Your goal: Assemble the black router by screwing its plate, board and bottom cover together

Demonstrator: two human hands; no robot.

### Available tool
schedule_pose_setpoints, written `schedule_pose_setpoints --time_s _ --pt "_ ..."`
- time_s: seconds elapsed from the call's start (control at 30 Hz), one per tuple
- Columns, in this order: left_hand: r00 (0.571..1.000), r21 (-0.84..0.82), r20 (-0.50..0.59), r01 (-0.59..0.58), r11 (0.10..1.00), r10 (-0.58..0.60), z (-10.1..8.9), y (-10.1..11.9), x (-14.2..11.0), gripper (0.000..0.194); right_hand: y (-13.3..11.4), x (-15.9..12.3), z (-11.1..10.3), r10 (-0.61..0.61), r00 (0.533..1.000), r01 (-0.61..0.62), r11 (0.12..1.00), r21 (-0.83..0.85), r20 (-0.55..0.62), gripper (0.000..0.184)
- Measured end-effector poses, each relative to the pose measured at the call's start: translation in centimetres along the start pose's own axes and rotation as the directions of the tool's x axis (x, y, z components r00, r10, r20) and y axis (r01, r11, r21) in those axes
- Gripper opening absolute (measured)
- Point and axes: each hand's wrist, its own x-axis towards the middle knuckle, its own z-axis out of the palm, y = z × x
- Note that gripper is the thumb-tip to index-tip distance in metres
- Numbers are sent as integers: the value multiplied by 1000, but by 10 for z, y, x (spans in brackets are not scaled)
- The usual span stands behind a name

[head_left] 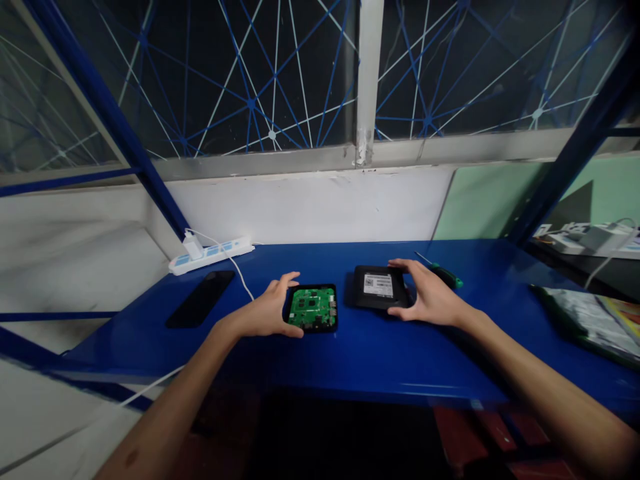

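My left hand [270, 308] spans the left side of a small black case [336, 327], thumb at its near edge and fingers at its far edge. Inside the open case a green circuit board [311, 305] lies face up, with ports along its right and near sides. To the right, my right hand [425, 293] grips a black cover [359, 288] by its right side, thumb near and fingers far. A white printed label [379, 285] is on the cover's upper face. Just beyond my right hand lies a screwdriver [447, 275] with a green and black handle.
On the left of the blue table [360, 367] lie a black phone [201, 299] and a white power strip [213, 255] with a plugged-in charger and cable. A silvery plastic bag [590, 320] rests at the right edge. A window and wall stand behind.
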Motion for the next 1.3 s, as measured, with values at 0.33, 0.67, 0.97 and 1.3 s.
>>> schedule_pose_setpoints --time_s 0.33,0.67,0.97,1.3 --pt "985 115 107 122 986 -134 -37 -6 -11 122 -5 0 3 -4 1000 3 1000 10 27 96" --pt "969 73 65 -241 968 237 19 83 30 91 -14 1 3 -29 999 27 999 31 42 97" --pt "912 28 114 -399 916 394 52 100 79 103 -20 2 1 -41 998 40 998 41 36 101" --pt "888 -13 81 -452 892 452 51 96 83 104 -20 0 -4 -53 998 49 982 185 19 119"
